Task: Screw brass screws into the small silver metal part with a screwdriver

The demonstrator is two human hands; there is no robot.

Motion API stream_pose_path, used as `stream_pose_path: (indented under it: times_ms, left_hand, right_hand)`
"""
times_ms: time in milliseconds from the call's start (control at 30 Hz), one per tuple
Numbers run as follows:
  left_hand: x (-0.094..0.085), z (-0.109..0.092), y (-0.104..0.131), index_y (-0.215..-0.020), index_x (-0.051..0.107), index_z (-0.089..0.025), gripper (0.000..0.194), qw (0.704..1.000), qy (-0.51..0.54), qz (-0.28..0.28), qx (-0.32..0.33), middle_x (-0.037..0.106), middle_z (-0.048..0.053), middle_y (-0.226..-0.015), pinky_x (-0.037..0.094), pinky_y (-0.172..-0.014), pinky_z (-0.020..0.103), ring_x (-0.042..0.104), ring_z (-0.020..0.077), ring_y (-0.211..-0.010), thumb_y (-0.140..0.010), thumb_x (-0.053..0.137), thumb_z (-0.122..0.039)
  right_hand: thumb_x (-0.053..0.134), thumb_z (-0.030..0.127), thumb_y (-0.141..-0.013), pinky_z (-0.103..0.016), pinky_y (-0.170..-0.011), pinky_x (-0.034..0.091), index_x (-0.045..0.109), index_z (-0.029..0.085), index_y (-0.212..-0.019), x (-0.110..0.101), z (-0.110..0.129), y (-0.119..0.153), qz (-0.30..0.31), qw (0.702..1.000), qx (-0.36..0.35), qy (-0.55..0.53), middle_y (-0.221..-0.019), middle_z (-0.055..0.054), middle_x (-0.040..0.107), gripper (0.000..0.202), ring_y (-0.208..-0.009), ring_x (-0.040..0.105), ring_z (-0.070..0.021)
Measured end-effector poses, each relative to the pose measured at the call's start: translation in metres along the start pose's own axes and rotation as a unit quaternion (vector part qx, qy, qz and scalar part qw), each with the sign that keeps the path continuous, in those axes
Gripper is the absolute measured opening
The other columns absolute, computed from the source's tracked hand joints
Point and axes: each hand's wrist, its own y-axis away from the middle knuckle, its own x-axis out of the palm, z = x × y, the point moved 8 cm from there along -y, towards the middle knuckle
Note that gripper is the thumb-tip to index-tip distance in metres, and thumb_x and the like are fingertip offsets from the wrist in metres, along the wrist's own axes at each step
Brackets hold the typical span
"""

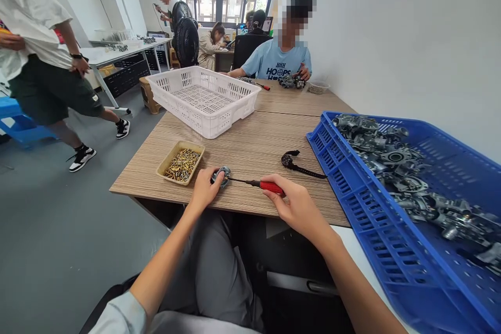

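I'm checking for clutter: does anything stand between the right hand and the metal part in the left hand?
Only the red-handled screwdriver held in the right hand, reaching across to the metal part in the left hand; nothing else visible.

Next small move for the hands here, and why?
Probably a small turn of the red-handled screwdriver by the right hand: its shaft points into the small metal part, tip seemingly at it, and the left hand grips that part.
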Motion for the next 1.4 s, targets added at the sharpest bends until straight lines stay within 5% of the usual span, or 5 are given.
stream_pose_path:
  times_ms: [467,700,967,1167,1400]
  left_hand:
    - [-0.001,-0.001,-0.001,-0.108,0.074,-0.021,0.027,1.0,0.005,0.01,-0.005,0.078,0.007,-0.104,0.05,-0.087,0.036,0.066,0.0237,-0.093,-0.102,0.055,-0.038]
    - [0.001,0.004,0.0,-0.111,0.073,-0.021,0.03,1.0,0.007,0.013,-0.013,0.077,0.008,-0.108,0.05,-0.089,0.037,0.066,0.0245,-0.097,-0.102,0.053,-0.041]
    - [0.0,0.003,0.0,-0.111,0.073,-0.021,0.031,1.0,0.013,0.008,-0.009,0.077,0.008,-0.109,0.051,-0.09,0.039,0.066,0.025,-0.098,-0.102,0.052,-0.043]
    - [0.001,0.002,0.0,-0.11,0.073,-0.021,0.028,1.0,0.008,0.004,-0.001,0.077,0.008,-0.107,0.052,-0.09,0.038,0.067,0.0244,-0.098,-0.102,0.053,-0.04]
    - [-0.01,-0.011,0.005,-0.137,0.058,-0.02,0.041,0.998,-0.014,-0.039,0.04,0.067,0.014,-0.131,0.048,-0.107,0.047,0.059,0.029,-0.121,-0.104,0.051,-0.042]
  right_hand:
    - [0.044,0.049,-0.108,-0.034,-0.06,0.046,0.06,0.024,-0.111,-0.001,-0.009,0.006,0.017,0.971,0.12,0.206,-0.081,-0.003,0.077,0.03,-0.076,0.075,-0.0283]
    - [0.048,0.033,-0.106,-0.033,-0.083,0.053,0.058,0.025,-0.117,-0.002,0.018,0.005,-0.02,0.993,-0.035,0.111,-0.115,-0.007,0.075,0.017,-0.103,0.073,-0.0237]
    - [0.045,0.046,-0.107,-0.032,-0.058,0.045,0.061,0.025,-0.11,0.001,0.001,0.007,-0.02,0.979,0.082,0.184,-0.076,-0.001,0.076,0.026,-0.069,0.073,-0.0249]
    - [0.048,0.031,-0.106,-0.032,-0.078,0.053,0.057,0.026,-0.116,0.002,0.018,0.006,-0.023,0.995,-0.024,0.095,-0.112,-0.007,0.076,0.015,-0.098,0.074,-0.0228]
    - [0.052,0.046,-0.105,-0.031,-0.062,0.044,0.058,0.026,-0.108,0.004,0.004,0.006,-0.051,0.984,0.06,0.158,-0.077,0.0,0.074,0.022,-0.071,0.073,-0.0231]
